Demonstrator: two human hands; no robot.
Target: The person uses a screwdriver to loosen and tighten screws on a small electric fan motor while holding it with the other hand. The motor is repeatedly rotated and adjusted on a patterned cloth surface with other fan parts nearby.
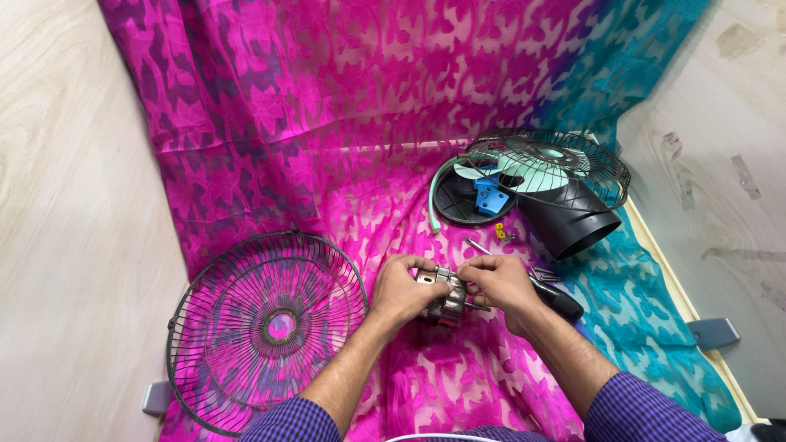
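Motor [443, 296], a small metal block with a banded middle, sits low in the middle of the view, held just above the pink cloth [344, 123] between both hands. Left hand [399, 292] wraps it from the left, fingers curled closed around its body and thumb on top. Right hand [499, 282] meets it from the right, fingertips pinched on its upper edge, touching the left hand's fingers. Both forearms come up from checked purple sleeves [639, 409] at the bottom edge. Just behind the right hand lies a black-handled screwdriver [557, 299], its shaft pointing up and left. To the left, well apart from the hands, a round wire grille [266, 327] lies flat on the cloth. Farther back, a small yellow part [499, 232] lies near a black round disc [471, 200] carrying a blue bracket [490, 196]. Beside it a black housing [573, 221] lies tipped, with a second grille [565, 168] and pale green blades [532, 176] resting over it.
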